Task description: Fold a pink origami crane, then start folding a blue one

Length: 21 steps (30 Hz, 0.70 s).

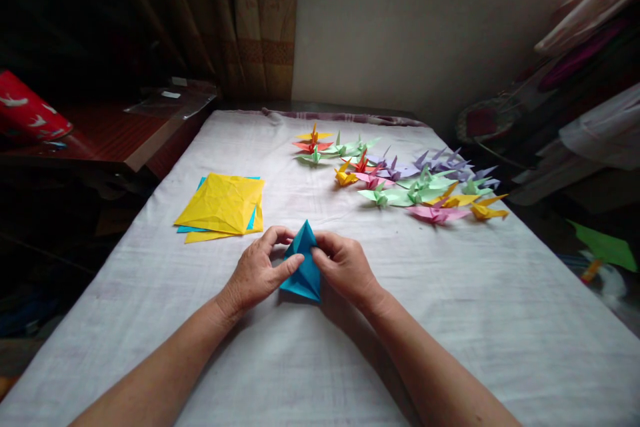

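Observation:
A partly folded piece of blue origami paper (306,277) stands between my two hands, its pointed tip facing away from me. My left hand (263,265) grips its left side, thumb lying across the front and fingers behind. On the right edge, my right hand (345,265) pinches the paper between thumb and curled fingers. Left of my hands lies a loose stack of creased yellow paper (220,203), with blue sheets showing beneath the top one. Beyond my right hand sit several folded paper cranes, among them a pink crane (439,213) and a green crane (381,196).
A white cloth (225,360) covers the table. To the left, a brown wooden table (115,140) holds a red patterned container (30,110) and a clear plastic bag (175,100). A curtain (260,20) hangs at the back, beside a pale wall (400,27). Clothes (605,123) hang at right.

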### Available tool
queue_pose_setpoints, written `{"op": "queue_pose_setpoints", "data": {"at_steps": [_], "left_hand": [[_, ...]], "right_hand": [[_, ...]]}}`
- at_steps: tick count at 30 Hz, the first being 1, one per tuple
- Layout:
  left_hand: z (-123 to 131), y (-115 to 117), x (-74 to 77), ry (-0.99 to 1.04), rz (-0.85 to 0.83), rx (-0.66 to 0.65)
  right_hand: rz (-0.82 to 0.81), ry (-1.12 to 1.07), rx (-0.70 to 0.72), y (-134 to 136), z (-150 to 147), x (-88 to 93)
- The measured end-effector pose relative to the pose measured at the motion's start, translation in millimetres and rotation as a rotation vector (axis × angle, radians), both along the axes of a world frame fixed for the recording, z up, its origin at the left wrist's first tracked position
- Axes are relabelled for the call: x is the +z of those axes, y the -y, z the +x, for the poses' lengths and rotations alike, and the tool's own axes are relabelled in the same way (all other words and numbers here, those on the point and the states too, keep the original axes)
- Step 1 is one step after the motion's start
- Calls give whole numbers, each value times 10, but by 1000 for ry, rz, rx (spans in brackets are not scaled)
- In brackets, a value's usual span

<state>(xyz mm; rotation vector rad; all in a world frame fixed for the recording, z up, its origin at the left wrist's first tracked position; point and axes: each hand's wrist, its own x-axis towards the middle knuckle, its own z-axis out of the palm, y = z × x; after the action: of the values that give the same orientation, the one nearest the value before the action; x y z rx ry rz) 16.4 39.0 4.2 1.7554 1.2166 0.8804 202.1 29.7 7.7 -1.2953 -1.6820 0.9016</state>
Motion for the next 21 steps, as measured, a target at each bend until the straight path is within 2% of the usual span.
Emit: {"op": "queue_pose_setpoints", "data": {"at_steps": [3, 6, 10, 15, 17, 21], "left_hand": [[-11, -17, -24, -12, 48, 50], [-27, -33, -45, -48, 97, 79], [-43, -34, -55, -119, 148, 77], [-62, -16, -88, -218, 232, 30], [-65, -5, -100, -264, 337, -5], [-45, 21, -83, -344, 675, -58]], "right_hand": [[124, 78, -105, -17, 46, 3], [223, 256, -157, -25, 78, -22], [273, 425, -123, -27, 91, -84], [286, 423, -93, -31, 87, -122], [292, 396, -101, -41, 95, -134], [259, 352, -164, -72, 136, -169]]}}
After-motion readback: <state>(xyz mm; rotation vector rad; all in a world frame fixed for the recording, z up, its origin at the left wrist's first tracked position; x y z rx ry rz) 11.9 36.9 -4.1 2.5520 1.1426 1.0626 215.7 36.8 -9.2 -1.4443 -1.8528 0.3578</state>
